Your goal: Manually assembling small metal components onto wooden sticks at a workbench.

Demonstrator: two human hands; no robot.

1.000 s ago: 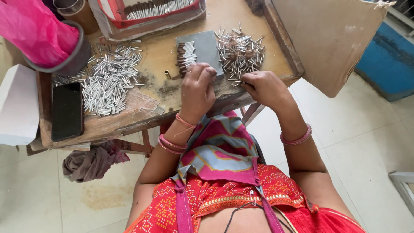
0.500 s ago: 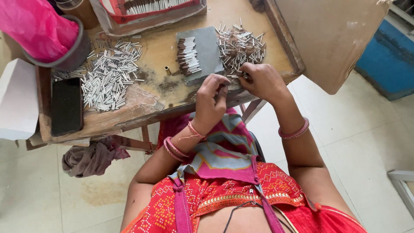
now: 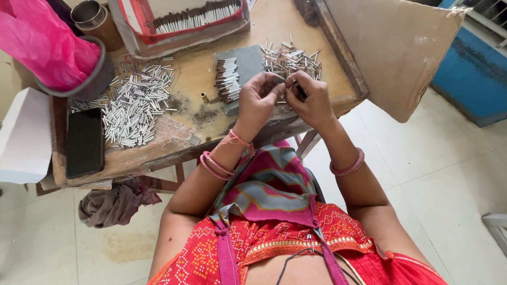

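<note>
Scuffed wooden tabletop (image 3: pixel 195 79), left hand (image 3: pixel 260 97) and right hand (image 3: pixel 311 100) meeting at its near edge, fingers of both pinched on a thin dark stick (image 3: pixel 299 89), silver tubes (image 3: pixel 132 103) heaped left, black phone (image 3: pixel 84 142) nearby

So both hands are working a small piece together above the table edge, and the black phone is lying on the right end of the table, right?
Not quite. The head view shows the phone on the left end of the table, beside the pile of silver tubes. The left hand and right hand do meet over a small piece above the table edge.

tube piles (image 3: pixel 134 105) flank hands (image 3: pixel 288 97), btwn bare
</note>
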